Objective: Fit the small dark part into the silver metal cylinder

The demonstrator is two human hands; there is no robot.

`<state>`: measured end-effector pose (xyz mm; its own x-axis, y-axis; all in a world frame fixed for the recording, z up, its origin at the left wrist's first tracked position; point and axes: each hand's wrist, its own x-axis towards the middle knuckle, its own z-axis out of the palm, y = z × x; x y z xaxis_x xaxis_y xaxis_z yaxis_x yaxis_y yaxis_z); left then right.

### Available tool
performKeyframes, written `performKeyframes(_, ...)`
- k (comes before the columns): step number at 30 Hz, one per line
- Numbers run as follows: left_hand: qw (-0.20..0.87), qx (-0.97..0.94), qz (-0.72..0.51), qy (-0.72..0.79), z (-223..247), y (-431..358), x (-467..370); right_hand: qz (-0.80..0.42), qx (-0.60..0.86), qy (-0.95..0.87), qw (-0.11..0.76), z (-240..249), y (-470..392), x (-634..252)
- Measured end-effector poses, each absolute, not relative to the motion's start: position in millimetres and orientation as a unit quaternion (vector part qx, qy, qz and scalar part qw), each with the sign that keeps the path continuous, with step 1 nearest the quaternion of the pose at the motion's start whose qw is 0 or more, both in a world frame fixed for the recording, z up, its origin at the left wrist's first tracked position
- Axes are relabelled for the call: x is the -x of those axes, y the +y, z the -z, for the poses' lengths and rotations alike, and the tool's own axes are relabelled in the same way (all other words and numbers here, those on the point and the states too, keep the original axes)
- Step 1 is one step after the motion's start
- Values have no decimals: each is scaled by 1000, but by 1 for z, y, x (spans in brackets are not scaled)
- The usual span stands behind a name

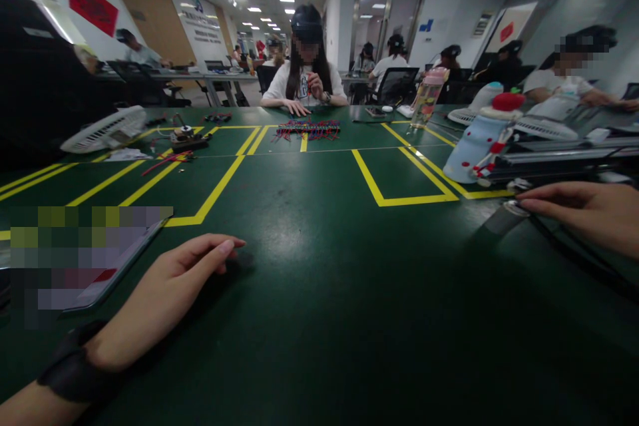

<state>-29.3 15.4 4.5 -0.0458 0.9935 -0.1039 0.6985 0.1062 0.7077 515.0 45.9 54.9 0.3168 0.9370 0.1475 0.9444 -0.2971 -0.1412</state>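
My right hand (584, 210), at the right edge, pinches the shiny metal end of a small grey cylinder (506, 216) between thumb and fingertips. The cylinder tilts close to the green tabletop; whether it touches is unclear. A black cable or strap (574, 249) runs beneath this hand towards the right edge. My left hand (192, 269) is over the table at the left, holding nothing visible. Its index finger is stretched out, the thumb lies near it and the other fingers curl loosely. Left of it lies a flat, thin-edged item (120, 279), mostly blurred out.
A blue bottle with a red top (474, 140) stands near my right hand, beside metal rails (564, 163). Yellow tape (419, 201) marks the table. A co-worker (304, 73) sits opposite behind a bundle of red and blue wires (308, 130). A white fan (107, 130) lies far left.
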Motion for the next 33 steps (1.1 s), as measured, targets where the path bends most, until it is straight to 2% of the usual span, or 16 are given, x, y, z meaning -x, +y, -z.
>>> performKeyframes(5, 305, -627, -260, 667, 2, 16, 35, 29, 787, -608, 104, -54, 45, -514)
performKeyframes(11, 296, -619, -248, 683, 2, 16, 35, -49, 814, -561, 144, -54, 45, -508)
performKeyframes(19, 302, -629, -251, 671, -3, 16, 30, -47, 812, -563, 146, -53, 47, -509)
performKeyframes(26, 299, -631, -255, 669, -1, 15, 34, -116, 772, -569, 258, -51, 46, -510)
performKeyframes(33, 297, -635, -250, 668, -6, 14, 29, -132, 779, -574, 216, -40, 51, -518)
